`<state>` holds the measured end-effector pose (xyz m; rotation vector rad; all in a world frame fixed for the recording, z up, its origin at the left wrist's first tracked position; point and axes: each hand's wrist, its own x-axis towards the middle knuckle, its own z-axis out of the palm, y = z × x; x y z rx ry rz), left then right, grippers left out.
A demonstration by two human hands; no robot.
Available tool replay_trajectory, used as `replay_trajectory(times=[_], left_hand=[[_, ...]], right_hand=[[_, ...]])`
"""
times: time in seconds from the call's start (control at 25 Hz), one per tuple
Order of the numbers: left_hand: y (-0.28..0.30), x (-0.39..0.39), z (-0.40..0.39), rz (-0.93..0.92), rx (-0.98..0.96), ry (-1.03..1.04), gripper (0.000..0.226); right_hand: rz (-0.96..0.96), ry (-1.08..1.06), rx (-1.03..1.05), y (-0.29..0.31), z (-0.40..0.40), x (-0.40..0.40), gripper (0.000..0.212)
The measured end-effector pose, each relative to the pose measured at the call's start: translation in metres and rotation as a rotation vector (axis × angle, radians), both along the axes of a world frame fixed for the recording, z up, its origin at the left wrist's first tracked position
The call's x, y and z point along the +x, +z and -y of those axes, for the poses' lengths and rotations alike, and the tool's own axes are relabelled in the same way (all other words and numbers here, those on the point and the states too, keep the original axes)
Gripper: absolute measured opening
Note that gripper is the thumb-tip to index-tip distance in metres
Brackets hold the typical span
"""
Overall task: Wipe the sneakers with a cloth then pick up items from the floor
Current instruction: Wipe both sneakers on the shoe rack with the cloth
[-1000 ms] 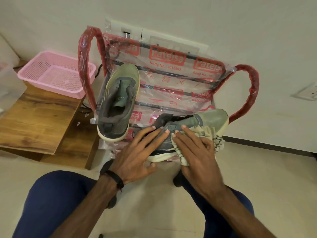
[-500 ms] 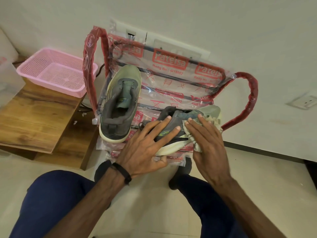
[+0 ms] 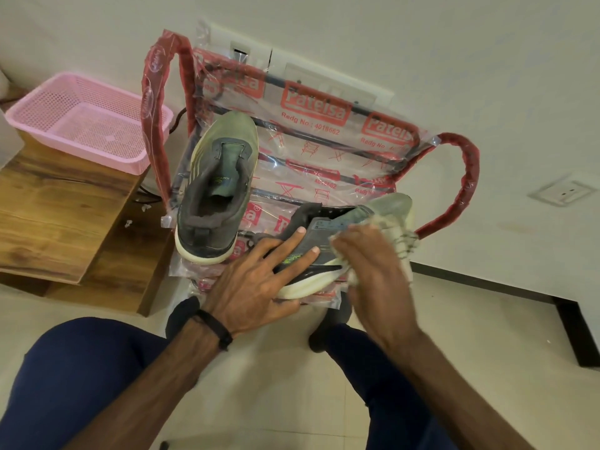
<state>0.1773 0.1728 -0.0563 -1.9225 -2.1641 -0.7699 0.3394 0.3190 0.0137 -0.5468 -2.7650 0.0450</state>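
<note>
Head view: a seated person in dark blue trousers (image 3: 74, 381) leans over a plastic-wrapped folding rack (image 3: 324, 151) that stands against a white wall (image 3: 422, 43), its red-sleeved side loops rising at either end. Two grey-green sneakers lie on the rack. The left sneaker (image 3: 214, 190) sits upright, toe toward the wall, opening facing the camera. The right sneaker (image 3: 328, 241) lies tipped on its side at the rack's near edge, pale sole toward the person. The left hand (image 3: 256, 284), a black band at its wrist, presses on the tipped sneaker's heel and side with fingers straight and spread wide. The right hand (image 3: 373, 271) (blurred) presses a pale checked cloth (image 3: 401, 238) against the sneaker's forward half; whether its fingers curl round the cloth or lie flat cannot be told. The cloth bunches out beyond the hand toward the toe. At far left a pink mesh basket (image 3: 81, 121) rests on a low wooden table (image 3: 55, 206). The floor is pale tile (image 3: 292, 401).
</note>
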Motion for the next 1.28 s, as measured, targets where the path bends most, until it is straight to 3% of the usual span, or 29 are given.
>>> replay_trajectory(times=[0.04, 0.12, 0.32, 0.52, 0.64, 0.72, 0.84, 0.92, 1.16, 1.28], left_hand=[[-0.003, 0.000, 0.002, -0.023, -0.003, -0.003, 0.074], [-0.006, 0.005, 0.004, -0.042, -0.003, -0.006, 0.074], [-0.004, 0.008, 0.001, -0.063, 0.015, 0.000, 0.074], [-0.008, 0.012, 0.009, -0.117, 0.007, -0.008, 0.075], [-0.008, 0.017, 0.004, -0.109, 0.027, 0.015, 0.069], [-0.010, 0.021, 0.002, -0.090, 0.028, 0.024, 0.069], [-0.012, 0.023, 0.007, -0.084, 0.025, 0.028, 0.074], [-0.009, 0.023, 0.007, -0.114, 0.037, 0.020, 0.072], [0.022, 0.006, -0.018, -0.148, 0.160, 0.096, 0.062], [0.022, -0.012, -0.019, -0.195, 0.103, 0.039, 0.071]], right_hand=[[0.043, 0.119, 0.032, -0.002, 0.009, 0.004, 0.038], [0.150, 0.217, 0.095, 0.009, 0.000, 0.013, 0.043], [0.100, -0.112, 0.049, 0.027, -0.032, 0.018, 0.045], [0.259, 0.144, 0.107, 0.022, -0.018, 0.039, 0.061], [0.114, -0.100, 0.082, 0.026, -0.046, 0.039, 0.054], [0.011, -0.191, -0.031, 0.015, -0.022, 0.026, 0.060], [0.047, -0.033, -0.035, -0.008, 0.034, 0.014, 0.061], [0.080, 0.046, 0.012, -0.004, 0.026, 0.014, 0.059], [0.002, -0.091, 0.020, 0.038, -0.033, 0.006, 0.048], [-0.011, -0.070, -0.005, 0.024, -0.037, -0.007, 0.054]])
